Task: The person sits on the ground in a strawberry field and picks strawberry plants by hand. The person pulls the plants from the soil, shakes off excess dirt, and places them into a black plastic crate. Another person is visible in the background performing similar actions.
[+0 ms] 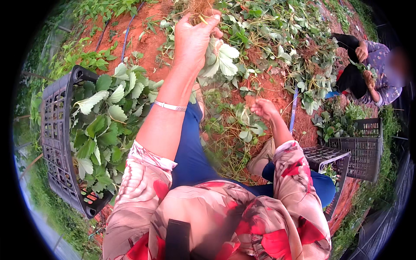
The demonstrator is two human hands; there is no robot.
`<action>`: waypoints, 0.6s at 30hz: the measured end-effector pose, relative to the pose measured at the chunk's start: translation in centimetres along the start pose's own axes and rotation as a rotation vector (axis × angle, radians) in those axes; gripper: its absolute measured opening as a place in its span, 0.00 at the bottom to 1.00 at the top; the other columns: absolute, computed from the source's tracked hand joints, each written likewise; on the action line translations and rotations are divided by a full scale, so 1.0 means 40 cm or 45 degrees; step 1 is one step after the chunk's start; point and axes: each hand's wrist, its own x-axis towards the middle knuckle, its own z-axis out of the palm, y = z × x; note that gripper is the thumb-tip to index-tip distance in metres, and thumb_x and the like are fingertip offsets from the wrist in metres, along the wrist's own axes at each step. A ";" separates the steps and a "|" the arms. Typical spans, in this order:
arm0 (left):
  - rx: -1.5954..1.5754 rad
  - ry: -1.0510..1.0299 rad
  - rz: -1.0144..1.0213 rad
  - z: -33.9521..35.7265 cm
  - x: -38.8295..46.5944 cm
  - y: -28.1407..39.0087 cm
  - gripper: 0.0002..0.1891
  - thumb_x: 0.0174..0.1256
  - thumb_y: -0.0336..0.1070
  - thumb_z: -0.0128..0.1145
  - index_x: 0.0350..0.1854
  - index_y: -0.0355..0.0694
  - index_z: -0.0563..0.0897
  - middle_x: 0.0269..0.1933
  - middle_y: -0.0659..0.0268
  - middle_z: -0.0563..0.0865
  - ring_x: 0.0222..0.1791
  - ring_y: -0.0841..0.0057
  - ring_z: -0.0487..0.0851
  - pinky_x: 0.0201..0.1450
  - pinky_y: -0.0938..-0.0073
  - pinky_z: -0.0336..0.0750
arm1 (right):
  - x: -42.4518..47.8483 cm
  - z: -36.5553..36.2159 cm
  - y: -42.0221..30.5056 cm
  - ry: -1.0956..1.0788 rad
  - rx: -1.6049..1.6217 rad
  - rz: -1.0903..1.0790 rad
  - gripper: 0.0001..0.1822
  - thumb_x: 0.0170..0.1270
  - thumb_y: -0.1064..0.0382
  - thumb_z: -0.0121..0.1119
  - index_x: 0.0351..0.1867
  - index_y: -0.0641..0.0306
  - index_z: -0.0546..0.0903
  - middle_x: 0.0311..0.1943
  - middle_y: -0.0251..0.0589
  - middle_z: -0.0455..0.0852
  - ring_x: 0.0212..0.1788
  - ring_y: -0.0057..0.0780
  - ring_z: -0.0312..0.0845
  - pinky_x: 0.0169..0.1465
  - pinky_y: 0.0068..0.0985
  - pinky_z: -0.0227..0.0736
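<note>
My left hand [191, 40] is stretched far forward, its fingers closed around a bunch of strawberry plants [224, 61]. Brown bare roots [196, 6] stick out beyond the fingers, and pale leaf undersides hang below the palm. Closer to my body, my right hand [265, 109] pinches a small strawberry seedling [250, 125], its leaves pointing down towards me. Beneath both hands lies a loose spread of uprooted plants and runners [224, 133] between my legs. Beyond it, a large heap of strawberry plants [282, 35] covers the red soil.
A black plastic crate [57, 130] full of leafy plants stands at my left. Black crates [360, 156] [325, 154] holding greenery are at the right. A co-worker [378, 70] sits at the far right, holding plants. Drip hoses [128, 32] cross the red soil [149, 42].
</note>
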 end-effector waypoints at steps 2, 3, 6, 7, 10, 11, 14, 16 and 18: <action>0.065 -0.014 -0.010 -0.009 -0.007 -0.005 0.08 0.52 0.28 0.60 0.35 0.35 0.79 0.21 0.68 0.79 0.19 0.83 0.76 0.18 0.86 0.68 | -0.024 0.026 0.024 0.053 -0.384 -0.076 0.07 0.62 0.65 0.49 0.35 0.67 0.76 0.27 0.43 0.82 0.30 0.32 0.81 0.27 0.22 0.75; 0.088 0.007 -0.038 -0.004 -0.007 -0.015 0.08 0.52 0.28 0.60 0.36 0.34 0.79 0.21 0.68 0.79 0.19 0.84 0.76 0.19 0.86 0.69 | -0.025 0.017 0.008 0.090 -0.594 -0.110 0.08 0.62 0.66 0.49 0.35 0.68 0.76 0.27 0.44 0.82 0.30 0.32 0.81 0.27 0.22 0.76; 0.226 -0.101 -0.044 -0.045 -0.040 -0.014 0.08 0.53 0.28 0.59 0.36 0.34 0.79 0.23 0.67 0.80 0.19 0.84 0.77 0.23 0.85 0.71 | -0.125 0.087 -0.140 -0.131 0.157 -0.365 0.08 0.62 0.65 0.50 0.36 0.69 0.77 0.27 0.43 0.82 0.27 0.31 0.81 0.28 0.20 0.76; 0.265 -0.156 -0.052 -0.038 -0.039 -0.008 0.09 0.53 0.28 0.59 0.36 0.34 0.79 0.24 0.67 0.80 0.19 0.85 0.77 0.23 0.85 0.71 | -0.148 0.078 -0.169 -0.234 0.347 -0.426 0.08 0.62 0.65 0.50 0.36 0.69 0.76 0.27 0.43 0.82 0.26 0.31 0.81 0.28 0.20 0.77; 0.304 -0.263 -0.178 -0.032 -0.039 -0.018 0.10 0.53 0.27 0.57 0.38 0.33 0.78 0.27 0.66 0.82 0.19 0.83 0.78 0.23 0.82 0.72 | -0.131 0.037 -0.192 0.322 -0.581 -0.376 0.09 0.62 0.66 0.49 0.38 0.71 0.74 0.28 0.46 0.82 0.29 0.32 0.82 0.29 0.20 0.77; 0.320 -0.295 -0.219 -0.030 -0.027 -0.023 0.10 0.53 0.26 0.56 0.38 0.32 0.77 0.28 0.65 0.82 0.19 0.82 0.78 0.23 0.80 0.73 | -0.142 0.023 -0.221 0.268 -0.385 -0.464 0.09 0.62 0.66 0.49 0.39 0.71 0.74 0.29 0.47 0.82 0.29 0.32 0.82 0.28 0.20 0.77; 0.345 -0.417 -0.337 -0.018 -0.044 -0.008 0.09 0.56 0.28 0.54 0.38 0.31 0.76 0.28 0.64 0.82 0.19 0.81 0.78 0.23 0.79 0.74 | -0.269 0.062 -0.299 0.099 0.036 -0.613 0.09 0.62 0.66 0.48 0.38 0.71 0.74 0.29 0.47 0.82 0.29 0.33 0.82 0.28 0.20 0.77; 0.357 -0.495 -0.332 -0.003 -0.047 -0.008 0.11 0.58 0.34 0.55 0.38 0.32 0.78 0.21 0.66 0.79 0.20 0.80 0.79 0.20 0.83 0.70 | -0.314 0.067 -0.328 -0.006 0.156 -0.664 0.08 0.62 0.66 0.49 0.36 0.70 0.75 0.28 0.45 0.82 0.29 0.34 0.82 0.28 0.20 0.77; 0.261 -0.575 -0.447 0.010 -0.056 -0.014 0.10 0.59 0.34 0.54 0.38 0.31 0.78 0.23 0.65 0.80 0.23 0.80 0.79 0.21 0.84 0.70 | -0.353 0.082 -0.339 -0.071 0.262 -0.717 0.08 0.61 0.66 0.50 0.36 0.70 0.76 0.28 0.44 0.82 0.29 0.33 0.81 0.28 0.20 0.76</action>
